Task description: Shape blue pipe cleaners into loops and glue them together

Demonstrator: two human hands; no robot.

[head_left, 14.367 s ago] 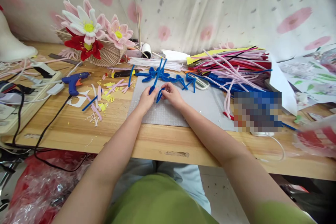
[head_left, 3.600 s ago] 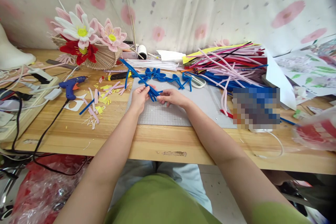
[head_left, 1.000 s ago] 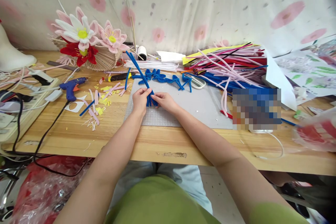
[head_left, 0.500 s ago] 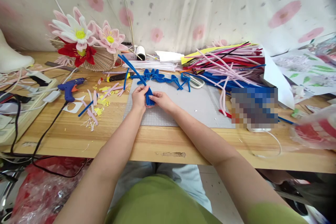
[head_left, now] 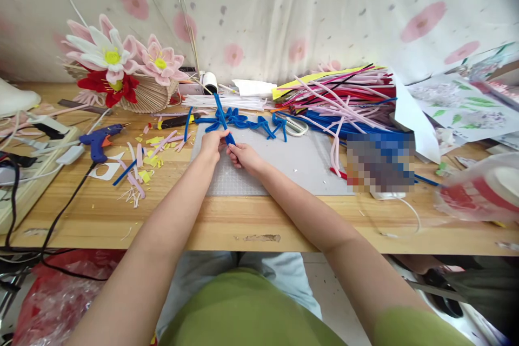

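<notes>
Between my hands, over the grey cutting mat, is a folded piece of blue pipe cleaners, its long end pointing up and away from me. My left hand is closed round its middle. The fingers of my right hand pinch its near end, close beside the left fingertips. Just beyond, several bent blue pipe-cleaner shapes lie along the mat's back edge. Scissors with pale handles rest to the right of these shapes.
A blue glue gun and coloured scraps lie at left, near a power strip. Fuzzy flowers stand behind them. Pipe-cleaner bundles fill the back right. A bagged cup stands at far right.
The blue piece has turned, so its long end now stands steeper and less of its wide near part shows. My right fingers have curled in more. The view has shifted slightly.
</notes>
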